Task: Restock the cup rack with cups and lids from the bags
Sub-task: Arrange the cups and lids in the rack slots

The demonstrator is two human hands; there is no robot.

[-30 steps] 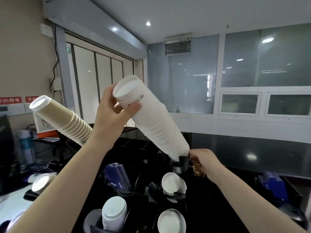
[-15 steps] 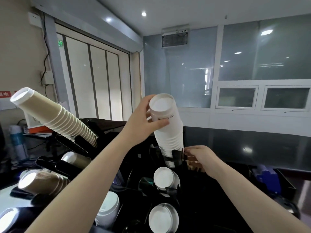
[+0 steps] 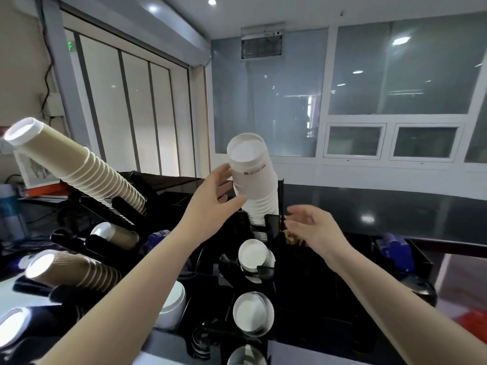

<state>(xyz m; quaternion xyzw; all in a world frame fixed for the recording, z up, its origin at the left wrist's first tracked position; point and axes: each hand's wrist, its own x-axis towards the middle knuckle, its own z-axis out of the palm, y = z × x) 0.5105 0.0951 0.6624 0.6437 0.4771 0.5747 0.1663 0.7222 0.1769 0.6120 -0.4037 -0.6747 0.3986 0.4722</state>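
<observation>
Since the earlier frames the white cup stack [image 3: 254, 185] had been pushed further down into the top slot of the black cup rack [image 3: 295, 280], and the right hand [image 3: 312, 227] had been pulled off the slot. The left hand [image 3: 216, 198] was seen with fingers spread loosely, thumb and fingertips touching the stack's side, likely no longer gripping it, though contact was hard to judge. The right hand was held open, fingers relaxed, nothing in it, just beside the stack's base. A tan cup stack [image 3: 79, 169] was seen angled out of the rack's left side.
</observation>
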